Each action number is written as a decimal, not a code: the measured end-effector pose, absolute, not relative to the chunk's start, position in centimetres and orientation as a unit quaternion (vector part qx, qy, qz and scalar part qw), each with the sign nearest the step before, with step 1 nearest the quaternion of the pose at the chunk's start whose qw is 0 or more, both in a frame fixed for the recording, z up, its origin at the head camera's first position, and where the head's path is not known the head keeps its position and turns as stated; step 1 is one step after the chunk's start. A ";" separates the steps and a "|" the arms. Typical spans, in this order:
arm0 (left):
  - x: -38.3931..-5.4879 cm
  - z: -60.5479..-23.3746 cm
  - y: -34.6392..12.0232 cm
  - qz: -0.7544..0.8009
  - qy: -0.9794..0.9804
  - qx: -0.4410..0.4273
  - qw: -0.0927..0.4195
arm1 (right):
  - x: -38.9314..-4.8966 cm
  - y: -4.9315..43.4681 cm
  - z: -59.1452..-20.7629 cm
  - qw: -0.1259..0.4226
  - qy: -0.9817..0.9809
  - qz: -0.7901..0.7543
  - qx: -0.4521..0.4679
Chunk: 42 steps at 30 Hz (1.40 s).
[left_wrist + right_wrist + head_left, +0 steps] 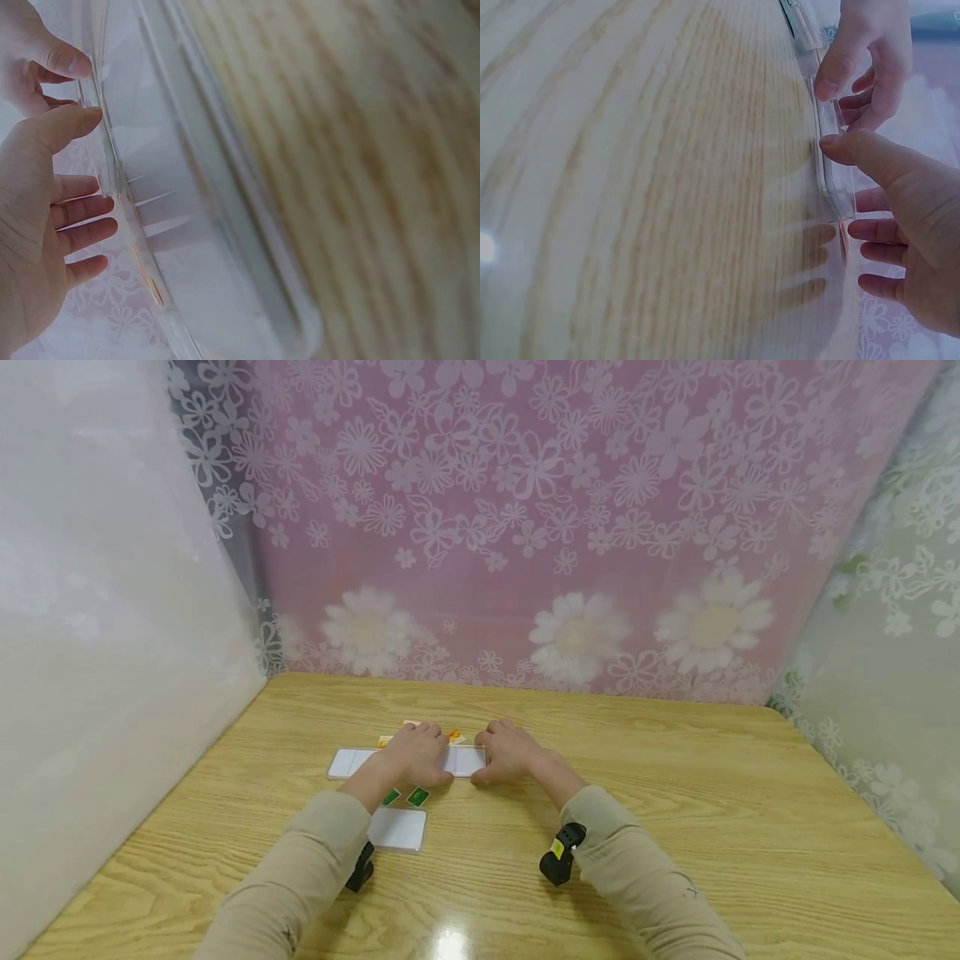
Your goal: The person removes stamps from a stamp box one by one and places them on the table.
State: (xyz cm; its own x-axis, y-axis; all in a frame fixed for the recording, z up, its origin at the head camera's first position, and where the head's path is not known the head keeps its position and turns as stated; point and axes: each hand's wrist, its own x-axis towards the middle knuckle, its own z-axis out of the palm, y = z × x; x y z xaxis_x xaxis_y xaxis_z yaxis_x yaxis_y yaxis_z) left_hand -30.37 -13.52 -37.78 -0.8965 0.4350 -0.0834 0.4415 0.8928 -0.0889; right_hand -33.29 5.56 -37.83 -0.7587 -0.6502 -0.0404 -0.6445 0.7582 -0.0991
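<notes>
A row of flat white rectangular cases with clear edges (467, 761) lies across the table. My left hand (416, 753) reaches over its middle, thumb on the near edge and fingers toward the far side, covering part of the row. At the right end, my right hand (510, 753) grips the case between thumb (840, 148) and index finger, the other fingers spread beyond it. The two thumbs are close together along the near edge. Behind the row, small orange-and-white cards (454, 737) show partly beside the left hand.
Two small green cards (418, 797) lie nearer me than the row. Closer still is another flat white case (398, 829), partly covered by my left sleeve. A flowered pink curtain (480, 527) hangs along the table's back edge, with pale sheets at both sides.
</notes>
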 end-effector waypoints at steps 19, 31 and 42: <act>-30.2 -37.6 -13.4 -0.041 0.973 0.220 0.057 | -33.2 6.0 -37.8 0.044 0.926 -0.030 -0.374; -30.1 -37.6 -13.3 -0.056 0.971 0.225 0.056 | -33.1 6.0 -38.0 0.041 0.929 -0.020 -0.368; -30.0 -37.3 -13.2 -0.062 0.970 0.232 0.035 | -33.0 6.1 -38.1 0.041 0.935 -0.029 -0.350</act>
State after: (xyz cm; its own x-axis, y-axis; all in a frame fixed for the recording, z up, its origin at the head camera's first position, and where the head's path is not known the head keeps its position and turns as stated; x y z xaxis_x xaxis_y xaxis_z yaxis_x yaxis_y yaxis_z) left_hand -29.99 -13.19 -37.30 -0.8895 0.4466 -0.0968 0.4552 0.8843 -0.1035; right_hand -32.97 6.14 -38.06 -0.7515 -0.6573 -0.0563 -0.6526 0.7532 -0.0826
